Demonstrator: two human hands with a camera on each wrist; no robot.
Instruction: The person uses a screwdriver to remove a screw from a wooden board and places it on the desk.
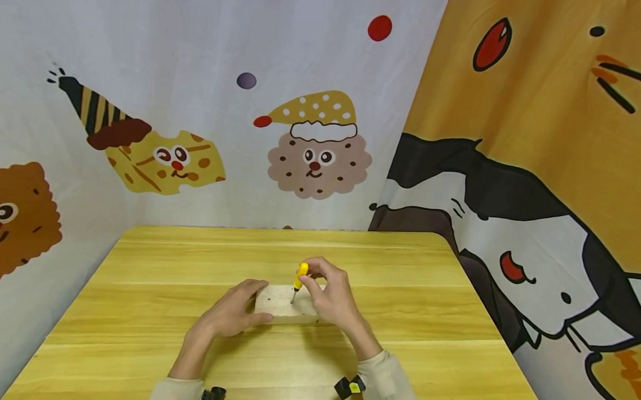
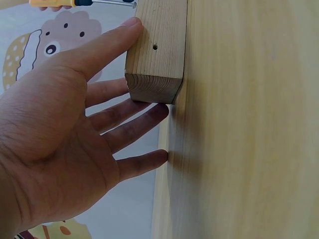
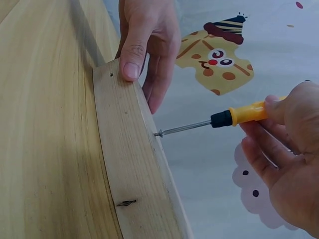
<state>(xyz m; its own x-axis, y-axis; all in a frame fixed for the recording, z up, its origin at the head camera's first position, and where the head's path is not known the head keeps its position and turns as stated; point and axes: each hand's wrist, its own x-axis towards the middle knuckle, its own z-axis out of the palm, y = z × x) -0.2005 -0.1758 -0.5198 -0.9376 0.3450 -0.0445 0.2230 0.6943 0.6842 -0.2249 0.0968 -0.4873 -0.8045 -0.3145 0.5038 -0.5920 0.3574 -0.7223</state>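
A pale wooden block (image 1: 280, 305) lies on the table. My left hand (image 1: 231, 311) holds its left end, thumb along the near edge and fingers reaching round the far side. In my right hand (image 1: 333, 294) is a yellow screwdriver (image 1: 301, 275) with a black collar, gripped by the handle between thumb and fingers. The right wrist view shows its metal shaft (image 3: 187, 127) meeting the head of a small screw (image 3: 158, 134), which stands partly out of the block's top face. A small dark hole (image 2: 155, 47) shows near the block's left end in the left wrist view.
The wood-grain table (image 1: 401, 325) extends around the block on all sides. Behind it hangs a white curtain (image 1: 192, 54) with cartoon prints, and an orange printed curtain (image 1: 548, 115) is at the right. Small black devices (image 1: 347, 387) sit at both wrists.
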